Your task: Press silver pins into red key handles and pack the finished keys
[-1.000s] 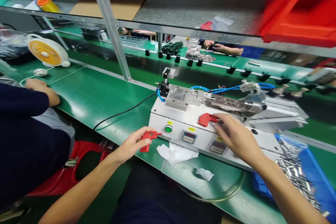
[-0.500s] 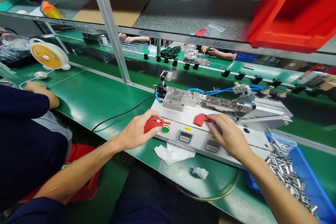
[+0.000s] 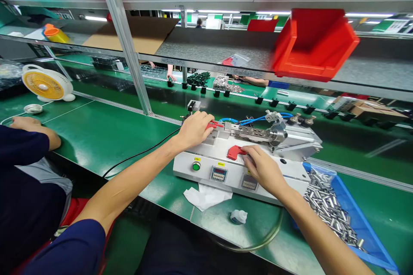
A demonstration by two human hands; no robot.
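Observation:
A white benchtop machine (image 3: pixel 274 167) with a green button and two small displays stands on the green bench. My left hand (image 3: pixel 194 129) is closed around a red plastic part (image 3: pixel 214 125) and holds it at the metal fixture (image 3: pixel 222 131) on top of the machine. My right hand (image 3: pixel 263 168) rests on the machine's top plate, its fingertips pinching a second red plastic part (image 3: pixel 235 152) that lies there. A silver cylinder with blue air hoses (image 3: pixel 277 134) sits behind that hand.
A blue tray (image 3: pixel 358 219) full of small metal cylinders sits at the right. White cloth (image 3: pixel 206 195) and a small white bottle (image 3: pixel 238 216) lie in front of the machine. Another person's arm (image 3: pixel 29 131) rests at the left, near a yellow fan (image 3: pixel 45 84). A red bin (image 3: pixel 314 43) stands on the shelf above.
My left hand has carried its red part from the bench edge up and right to the fixture on the machine. My right hand stays on the other red part.

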